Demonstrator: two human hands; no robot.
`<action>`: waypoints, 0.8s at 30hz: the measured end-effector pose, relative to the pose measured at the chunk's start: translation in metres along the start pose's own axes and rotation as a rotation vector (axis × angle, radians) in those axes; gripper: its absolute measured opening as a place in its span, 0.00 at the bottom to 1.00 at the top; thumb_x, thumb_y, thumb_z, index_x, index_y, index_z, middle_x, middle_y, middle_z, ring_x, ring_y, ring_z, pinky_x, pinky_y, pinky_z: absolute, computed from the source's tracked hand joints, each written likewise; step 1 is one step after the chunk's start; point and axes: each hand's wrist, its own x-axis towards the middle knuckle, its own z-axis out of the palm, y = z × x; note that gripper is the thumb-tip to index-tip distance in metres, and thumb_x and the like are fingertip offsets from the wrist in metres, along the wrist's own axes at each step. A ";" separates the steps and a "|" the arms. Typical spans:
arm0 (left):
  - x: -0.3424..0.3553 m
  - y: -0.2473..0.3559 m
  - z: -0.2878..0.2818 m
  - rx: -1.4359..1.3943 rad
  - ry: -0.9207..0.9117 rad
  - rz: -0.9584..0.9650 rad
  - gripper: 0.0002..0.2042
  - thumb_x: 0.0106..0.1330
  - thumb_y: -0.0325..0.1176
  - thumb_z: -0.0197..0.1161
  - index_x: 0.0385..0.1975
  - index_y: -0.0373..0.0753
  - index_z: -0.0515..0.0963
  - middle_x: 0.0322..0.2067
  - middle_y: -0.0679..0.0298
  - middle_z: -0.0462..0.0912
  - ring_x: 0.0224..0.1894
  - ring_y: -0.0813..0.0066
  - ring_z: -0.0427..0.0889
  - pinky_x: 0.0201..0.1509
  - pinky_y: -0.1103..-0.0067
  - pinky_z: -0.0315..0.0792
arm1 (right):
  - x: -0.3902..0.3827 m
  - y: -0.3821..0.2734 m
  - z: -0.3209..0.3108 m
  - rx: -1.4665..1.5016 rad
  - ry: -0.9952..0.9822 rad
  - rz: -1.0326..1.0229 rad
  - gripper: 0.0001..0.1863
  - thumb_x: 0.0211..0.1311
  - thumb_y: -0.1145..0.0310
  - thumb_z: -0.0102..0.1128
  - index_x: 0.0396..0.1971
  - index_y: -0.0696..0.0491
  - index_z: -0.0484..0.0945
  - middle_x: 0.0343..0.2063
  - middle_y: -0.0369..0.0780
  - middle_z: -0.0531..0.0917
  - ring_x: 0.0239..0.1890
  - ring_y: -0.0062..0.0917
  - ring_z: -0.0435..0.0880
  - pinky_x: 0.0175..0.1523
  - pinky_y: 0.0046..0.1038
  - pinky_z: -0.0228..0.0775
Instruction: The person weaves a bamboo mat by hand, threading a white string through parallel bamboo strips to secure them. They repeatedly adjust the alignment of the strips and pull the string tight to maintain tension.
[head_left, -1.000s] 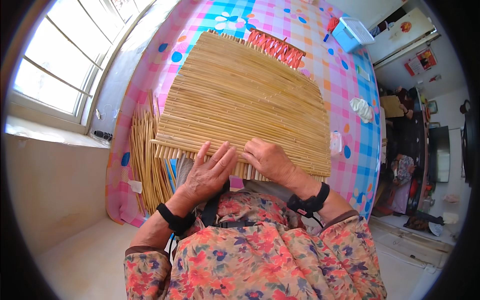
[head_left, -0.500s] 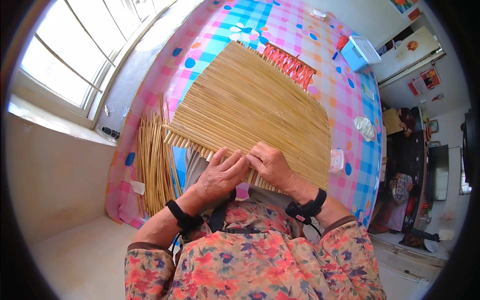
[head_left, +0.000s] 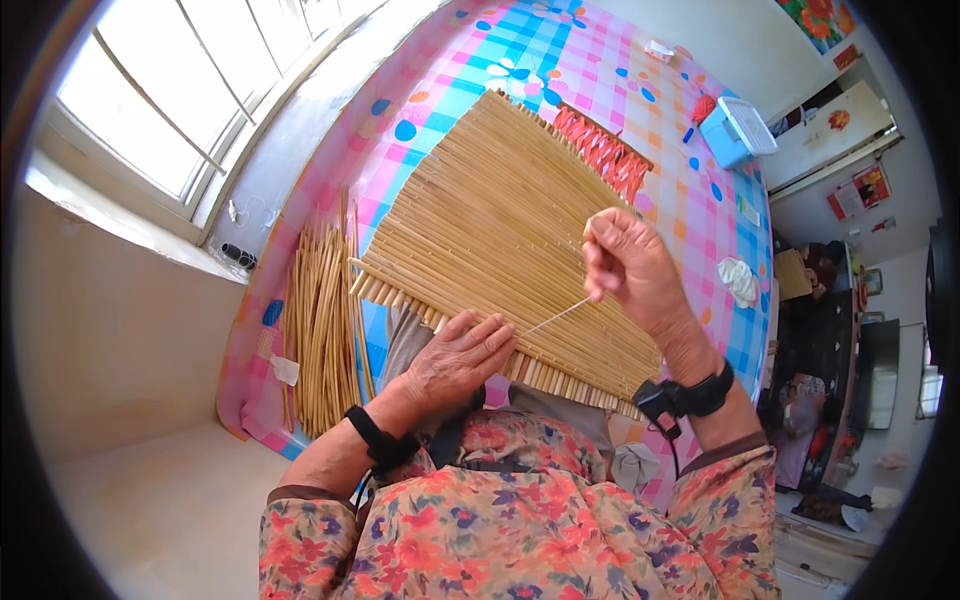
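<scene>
A fan-shaped mat of straw-coloured stalks [head_left: 500, 220] lies over my lap and the table edge, with cut stalk ends along its near side. My left hand [head_left: 462, 358] rests on that near edge, fingers stretched over the stalks; its thumb is hidden. Raised above the mat's right part is my right hand [head_left: 635, 265], its fingers closed on a thin pale thread [head_left: 557, 316]. The thread runs taut from the hand down to the mat beside my left fingertips. Whether a needle is in the fingers, I cannot tell.
Loose stalks [head_left: 322, 330] lie in a bundle at the left. The checked tablecloth [head_left: 460, 70] spreads beneath. Beyond the mat is a red laced piece [head_left: 605, 150]. A blue basket [head_left: 735, 132], red yarn [head_left: 704, 107] and a white cloth [head_left: 738, 282] sit at the right.
My right hand has left the mat's near edge and moved up and to the right, drawing the thread out. My left hand stays at the edge, its fingers flatter.
</scene>
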 end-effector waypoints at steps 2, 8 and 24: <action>-0.002 0.000 -0.003 0.000 -0.004 -0.004 0.23 0.56 0.30 0.56 0.54 0.33 0.75 0.58 0.58 0.76 0.64 0.62 0.72 0.70 0.62 0.61 | 0.008 -0.036 -0.019 -0.369 0.147 -0.229 0.09 0.74 0.66 0.55 0.35 0.55 0.78 0.22 0.30 0.76 0.15 0.10 0.69 0.19 0.16 0.65; -0.005 0.002 -0.007 0.052 -0.013 -0.054 0.22 0.57 0.30 0.56 0.54 0.34 0.75 0.58 0.59 0.76 0.65 0.63 0.71 0.70 0.63 0.61 | 0.025 -0.092 -0.032 -0.447 0.247 -0.425 0.05 0.69 0.69 0.59 0.39 0.52 0.82 0.20 0.26 0.73 0.19 0.06 0.62 0.23 0.15 0.55; -0.001 0.000 0.001 0.071 0.095 -0.028 0.20 0.56 0.30 0.59 0.50 0.35 0.77 0.53 0.61 0.76 0.64 0.66 0.73 0.70 0.64 0.62 | -0.026 0.095 -0.002 -1.315 -0.147 -0.318 0.07 0.59 0.69 0.63 0.36 0.54 0.79 0.31 0.45 0.79 0.35 0.42 0.81 0.40 0.39 0.76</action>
